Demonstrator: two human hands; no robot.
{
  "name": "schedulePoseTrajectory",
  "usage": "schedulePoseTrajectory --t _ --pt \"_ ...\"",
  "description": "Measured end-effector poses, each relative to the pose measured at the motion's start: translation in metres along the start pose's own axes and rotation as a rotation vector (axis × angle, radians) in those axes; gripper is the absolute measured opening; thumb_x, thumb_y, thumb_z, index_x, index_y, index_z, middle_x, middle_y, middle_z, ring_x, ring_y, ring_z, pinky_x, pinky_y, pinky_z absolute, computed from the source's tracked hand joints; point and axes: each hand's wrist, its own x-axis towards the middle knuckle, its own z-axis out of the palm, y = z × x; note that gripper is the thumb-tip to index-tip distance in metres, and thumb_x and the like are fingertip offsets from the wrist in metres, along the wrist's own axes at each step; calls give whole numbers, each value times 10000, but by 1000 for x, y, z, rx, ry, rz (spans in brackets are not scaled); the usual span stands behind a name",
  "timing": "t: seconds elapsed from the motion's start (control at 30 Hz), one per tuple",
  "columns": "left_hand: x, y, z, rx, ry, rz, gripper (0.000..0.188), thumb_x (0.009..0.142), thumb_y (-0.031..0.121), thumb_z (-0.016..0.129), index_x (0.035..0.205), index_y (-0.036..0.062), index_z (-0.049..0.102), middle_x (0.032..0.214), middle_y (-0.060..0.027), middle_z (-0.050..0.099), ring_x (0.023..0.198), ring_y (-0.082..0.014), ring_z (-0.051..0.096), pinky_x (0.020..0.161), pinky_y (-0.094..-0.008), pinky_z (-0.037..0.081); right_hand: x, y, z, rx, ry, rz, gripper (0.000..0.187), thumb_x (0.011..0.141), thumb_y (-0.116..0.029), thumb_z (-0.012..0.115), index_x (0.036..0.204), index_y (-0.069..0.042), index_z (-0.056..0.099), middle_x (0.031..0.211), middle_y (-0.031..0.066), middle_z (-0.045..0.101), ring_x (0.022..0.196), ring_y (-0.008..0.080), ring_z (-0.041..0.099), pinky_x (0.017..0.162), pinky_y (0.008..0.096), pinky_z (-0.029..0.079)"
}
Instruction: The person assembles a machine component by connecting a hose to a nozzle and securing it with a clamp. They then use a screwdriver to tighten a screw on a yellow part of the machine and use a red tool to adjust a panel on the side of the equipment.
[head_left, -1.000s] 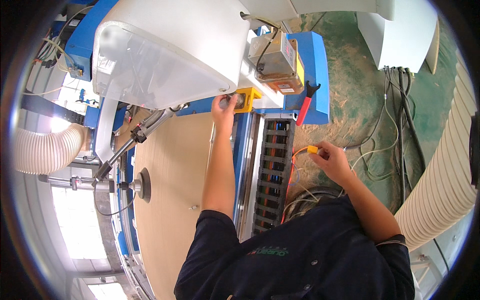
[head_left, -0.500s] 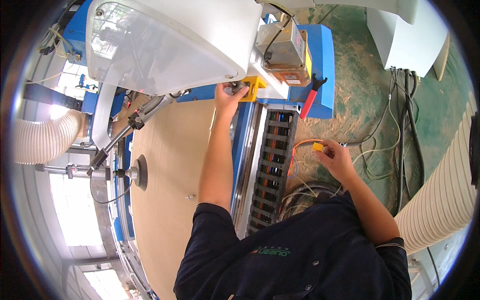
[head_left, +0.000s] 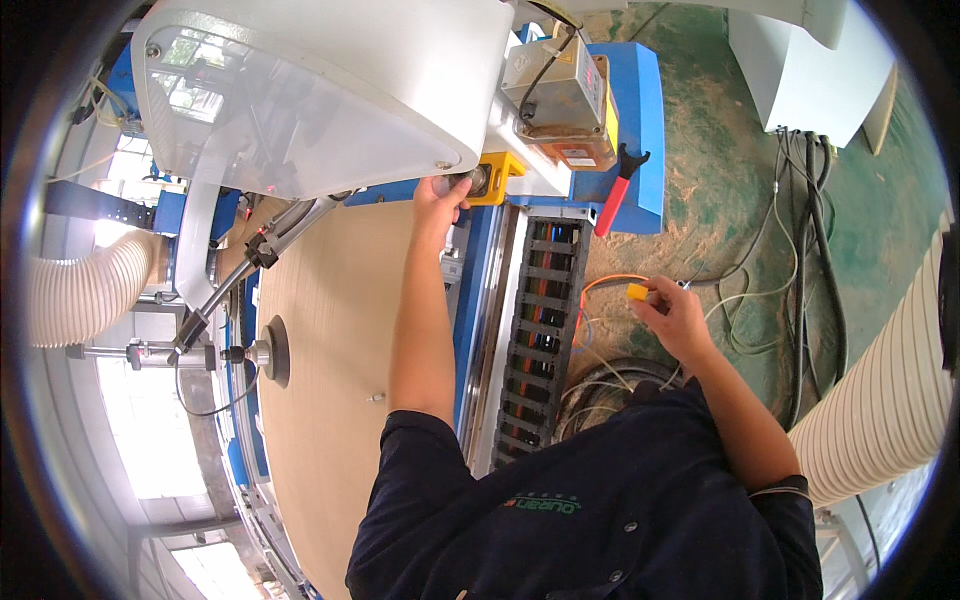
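Note:
My left hand (head_left: 436,208) is closed around a dark metal part (head_left: 459,182), mostly hidden by the fingers, at the left side of a yellow bracket (head_left: 494,180). A dark round opening or fitting shows inside the bracket. Above that hand hangs the large white machine cover (head_left: 330,90) with its clear window. Lower and to the right, my right hand (head_left: 674,316) pinches a small yellow block-like piece (head_left: 637,292) between thumb and fingers. A shiny metal bit shows by its knuckles; what it belongs to I cannot tell.
A red-handled wrench (head_left: 618,192) lies on the blue machine end. Below it runs a black cable chain (head_left: 541,320). A wooden board (head_left: 330,400) spans the machine bed, under a suction cup (head_left: 277,352). Cables (head_left: 812,240) and a ribbed hose (head_left: 875,400) are at right.
My left hand has shifted a little left, its thumb off the yellow bracket, exposing more of it. My right hand keeps its pinch on the yellow piece, nearly still. The whole view shifts slightly.

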Motion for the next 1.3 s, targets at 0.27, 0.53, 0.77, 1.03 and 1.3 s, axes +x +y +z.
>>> schedulePoseTrajectory --t 0.27,0.53,0.77,1.03,1.3 --pt "20 -41 3 78 86 182 503 778 42 774 1243 75 585 1079 -45 644 728 -74 580 516 -213 390 -2 -4 3 11 -7 97 290 830 -154 741 1042 13 634 674 63 563 583 136 515 566 294 439" --pt "17 -23 1 132 55 202 535 746 122 828 1219 44 591 1029 -44 636 830 -147 612 686 -256 487 -4 -3 1 -18 -19 72 275 838 -138 725 1046 14 627 672 44 557 589 120 525 560 282 436" --pt "18 -32 10 363 222 353 435 728 182 856 1041 -27 637 1003 -75 617 898 -161 620 801 -285 499 -4 3 -2 2 -6 69 272 851 -121 715 1054 34 621 673 24 562 587 88 527 542 260 429" --pt "17 -28 3 349 144 383 460 776 188 819 1129 -27 619 1088 -87 610 982 -181 603 864 -295 476 1 13 4 20 -53 19 264 866 -98 708 1067 45 615 679 7 564 574 60 520 514 240 419" --pt "3 -24 22 268 291 305 540 767 280 830 1116 -69 609 1042 -129 646 984 -195 606 887 -314 471 12 21 0 12 -56 62 281 863 -88 712 1084 50 608 688 1 566 575 54 517 515 227 427"
